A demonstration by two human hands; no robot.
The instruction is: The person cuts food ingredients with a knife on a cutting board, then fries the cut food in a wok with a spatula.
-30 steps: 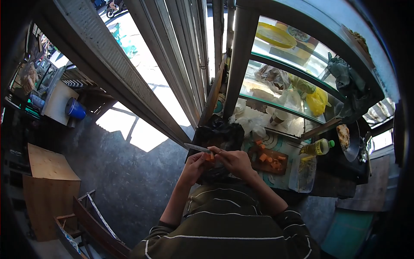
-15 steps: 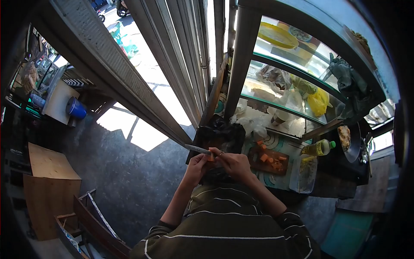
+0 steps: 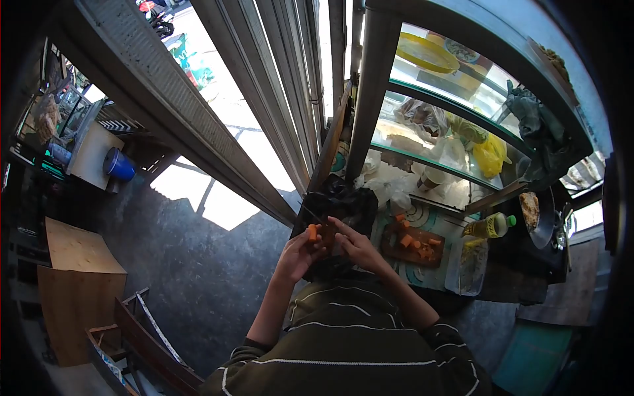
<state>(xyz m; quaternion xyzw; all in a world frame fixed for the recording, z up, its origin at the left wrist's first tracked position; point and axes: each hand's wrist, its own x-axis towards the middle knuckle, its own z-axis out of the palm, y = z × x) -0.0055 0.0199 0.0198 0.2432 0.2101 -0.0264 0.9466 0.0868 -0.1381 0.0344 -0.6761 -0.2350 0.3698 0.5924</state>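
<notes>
An orange carrot piece (image 3: 313,232) is held between the fingertips of my left hand (image 3: 298,256). Close beside it, my right hand (image 3: 357,249) is closed on a knife (image 3: 312,213), whose dark, thin-looking blade points up and to the left. Both hands are above a black plastic bag (image 3: 343,206). To their right, several cut carrot pieces (image 3: 415,244) lie on a brown board (image 3: 430,259).
Right of the board are a clear plastic container (image 3: 470,267), an oil bottle (image 3: 489,226) and a pan (image 3: 540,221). A glass display case (image 3: 456,142) rises behind. Metal shutters (image 3: 264,86) stand ahead; a wooden bench (image 3: 155,343) is lower left.
My left hand has turned its palm upward and raised the carrot piece. The knife has moved off the carrot, and its blade now points more steeply upward.
</notes>
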